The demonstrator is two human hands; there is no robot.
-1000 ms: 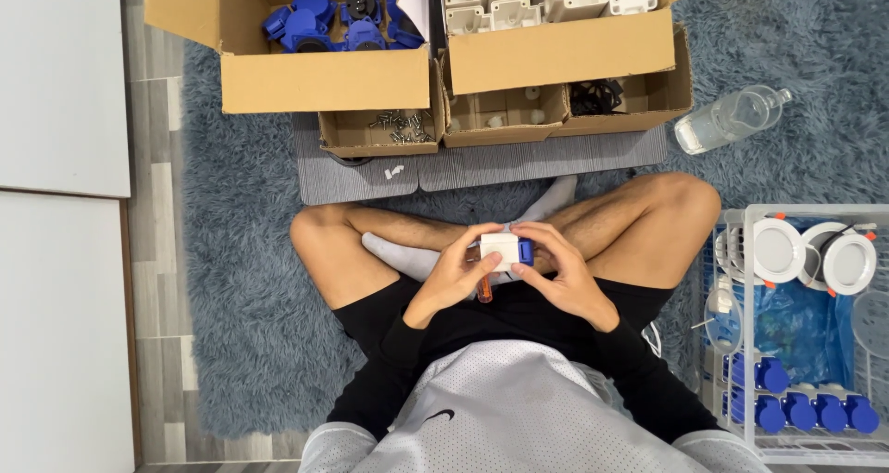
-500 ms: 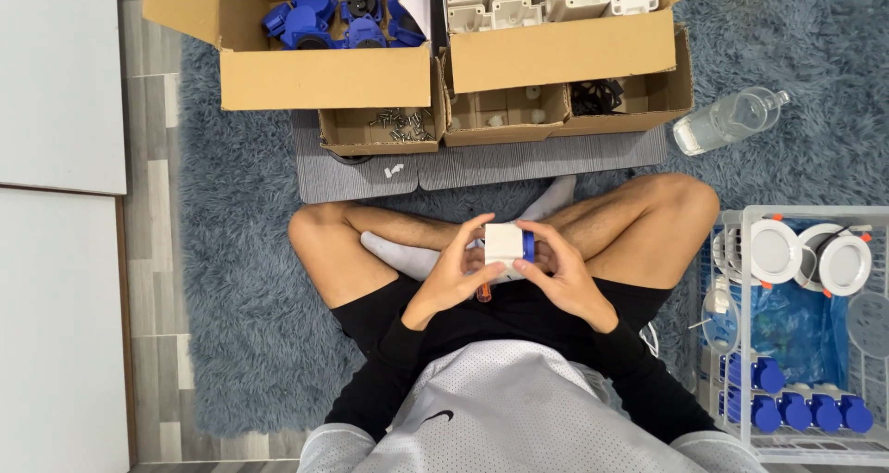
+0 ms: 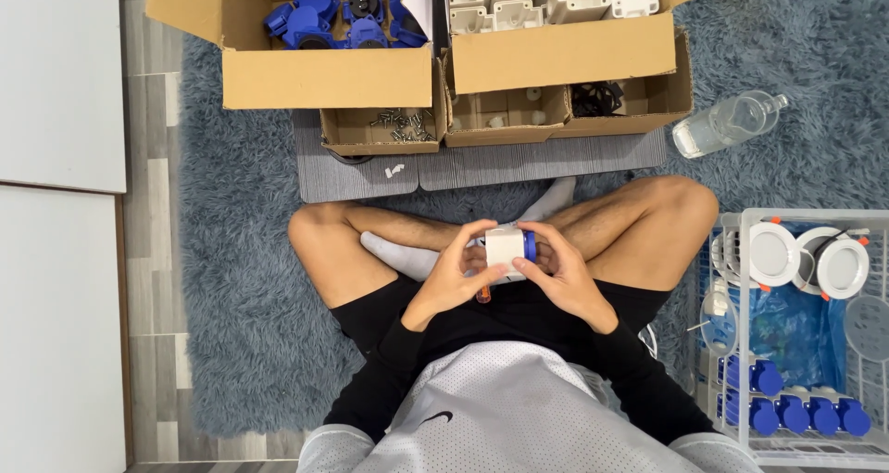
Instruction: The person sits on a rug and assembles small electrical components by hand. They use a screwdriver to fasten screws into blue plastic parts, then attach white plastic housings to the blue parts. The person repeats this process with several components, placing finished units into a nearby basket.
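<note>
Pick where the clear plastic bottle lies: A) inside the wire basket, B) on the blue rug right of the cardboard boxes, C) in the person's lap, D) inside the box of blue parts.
B: the clear bottle lies on its side on the blue rug, just right of the cardboard boxes.

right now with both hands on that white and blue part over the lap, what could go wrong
The part is held only by fingertips of the left hand and right hand; a slip might drop it into the shaggy rug. The orange tool under it looks loosely tucked and could fall. The bottle lying near the knee could get kicked.
</note>
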